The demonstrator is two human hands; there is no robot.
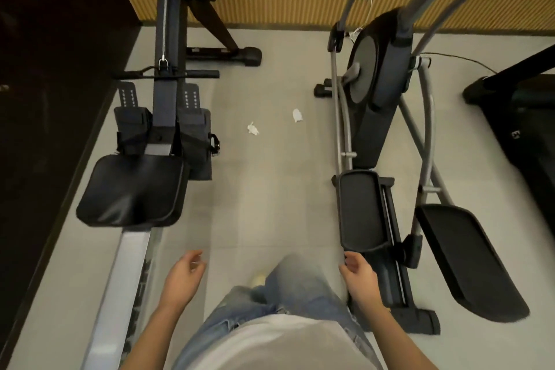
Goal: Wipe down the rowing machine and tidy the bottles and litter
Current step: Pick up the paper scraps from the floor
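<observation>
Your left hand and right hand hang apart at lower centre, loosely curled and empty. Straight ahead at mid-frame lie a crumpled white paper scrap, slightly nearer your left, and a second white scrap. The black-seated rowing machine runs lengthwise up the left.

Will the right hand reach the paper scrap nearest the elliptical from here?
Probably not yet. The right hand hangs at the side; the paper scrap lies well ahead on open floor. Nothing blocks it, so stepping closer and bending should work.
</observation>
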